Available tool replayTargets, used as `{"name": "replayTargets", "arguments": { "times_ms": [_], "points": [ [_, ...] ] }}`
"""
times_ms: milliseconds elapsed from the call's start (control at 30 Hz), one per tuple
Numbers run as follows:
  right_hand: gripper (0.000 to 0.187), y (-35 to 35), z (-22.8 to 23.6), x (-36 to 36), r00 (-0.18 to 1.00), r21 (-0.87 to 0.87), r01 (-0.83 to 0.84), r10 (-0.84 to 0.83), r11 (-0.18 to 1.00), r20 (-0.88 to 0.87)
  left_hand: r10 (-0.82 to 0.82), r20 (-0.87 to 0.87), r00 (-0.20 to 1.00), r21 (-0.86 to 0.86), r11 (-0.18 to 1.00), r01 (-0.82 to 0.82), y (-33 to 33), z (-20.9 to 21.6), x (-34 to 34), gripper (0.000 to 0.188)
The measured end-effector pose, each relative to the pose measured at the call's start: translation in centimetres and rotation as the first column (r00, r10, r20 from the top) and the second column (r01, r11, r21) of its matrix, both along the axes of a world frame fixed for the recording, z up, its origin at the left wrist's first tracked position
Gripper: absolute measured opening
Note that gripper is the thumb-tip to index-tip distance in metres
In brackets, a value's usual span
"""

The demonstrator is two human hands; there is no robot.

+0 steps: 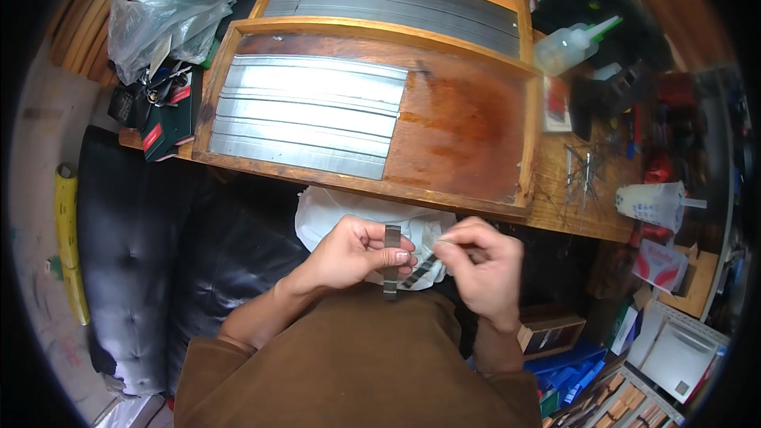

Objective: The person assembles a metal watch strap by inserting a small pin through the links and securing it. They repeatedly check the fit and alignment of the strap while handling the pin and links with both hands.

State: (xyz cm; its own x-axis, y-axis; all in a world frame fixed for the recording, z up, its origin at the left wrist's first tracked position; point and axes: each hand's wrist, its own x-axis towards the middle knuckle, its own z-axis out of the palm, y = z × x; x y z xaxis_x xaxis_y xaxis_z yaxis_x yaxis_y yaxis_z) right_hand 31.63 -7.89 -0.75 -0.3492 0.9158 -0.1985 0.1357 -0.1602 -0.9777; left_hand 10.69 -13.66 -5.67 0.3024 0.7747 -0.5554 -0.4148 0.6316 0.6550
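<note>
Tabletop (564,210) and tray (533,143) are lying ahead. Nearer us, our left hand (349,252) is pinching a strip (390,276), its long axis running away from our body; our right hand (483,265) is hovering, curled, just right of it, its hold unclear.

Dark strip (391,278) held
The strip is pinched by the left hand (342,257) (thumb across it), near a wooden tray (468,131).
</note>
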Motion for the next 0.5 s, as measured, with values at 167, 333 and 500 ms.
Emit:
{"name": "replayTargets", "arguments": {
  "times_ms": [167, 333, 500],
  "points": [
    [0.01, -0.5, 2.4, 2.5, 0.952, 0.425, 0.294, -0.222, 0.856, -0.21, -0.101, 0.059, 0.993, -0.156, 0.982, 0.109, 1.0, -0.9, -0.5, 0.018],
    [0.008, -0.7, 0.2, -0.7, 0.969, 0.331, 0.199, -0.136, 0.922, -0.206, -0.124, 0.036, 0.992, 0.06, 0.991, 0.121, 0.0, -2.2, 1.4, 0.019],
    [0.006, -1.5, -2.3, -2.4, 0.992, 0.221, -0.074, 0.094, 0.973, -0.08, -0.2, -0.481, 0.853, 0.285, 0.885, 0.368, -1.3, -2.2, 1.4, 0.017]
  ]
}}
